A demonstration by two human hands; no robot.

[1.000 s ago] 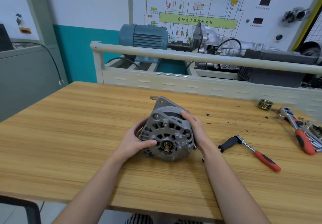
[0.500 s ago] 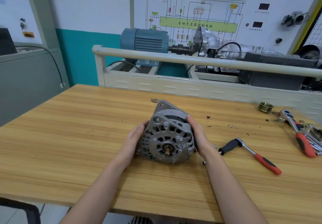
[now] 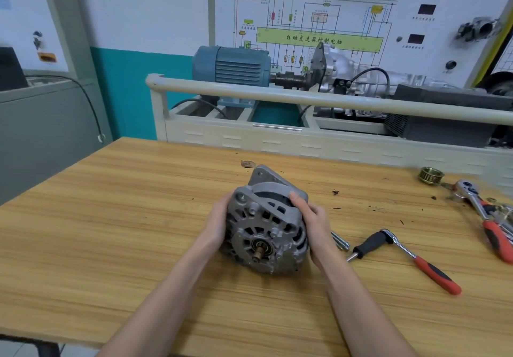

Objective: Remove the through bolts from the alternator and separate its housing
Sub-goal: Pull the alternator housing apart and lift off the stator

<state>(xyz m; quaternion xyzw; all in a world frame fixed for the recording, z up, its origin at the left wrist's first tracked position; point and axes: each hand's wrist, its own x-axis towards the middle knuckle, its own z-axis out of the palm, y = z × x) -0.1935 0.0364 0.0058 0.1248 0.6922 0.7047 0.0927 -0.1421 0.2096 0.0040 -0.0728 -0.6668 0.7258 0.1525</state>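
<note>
Near the middle of the wooden table (image 3: 111, 231), somewhat toward its near edge, the alternator (image 3: 266, 223) stands on its rim with the shaft end facing the person. Going from left to right: the left hand (image 3: 218, 222) cups the left side of the housing, palm against the casting, though its fingers wrap out of sight behind, so how tightly they curl I cannot tell beyond that they hold it; the right hand (image 3: 313, 220) grips the right side, thumb laid over the top edge of the front cover. Just right of that wrist, loose bolts (image 3: 340, 241) lie on the surface, likely the through bolts already out. Next comes a ratchet wrench (image 3: 399, 256) with a red-and-black handle, and toward the far right corner a brass-coloured pulley (image 3: 431, 175) beside more red-handled tools (image 3: 488, 218). The alternator looks a dense, rigid cast-metal lump, heavy for its bulk, with ribbed vents that give good purchase. Its two halves will probably cling at the seam, so the sensible hold is one hand on each shell, either side of the joint, pulling straight apart and clear of the exposed shaft.
</note>
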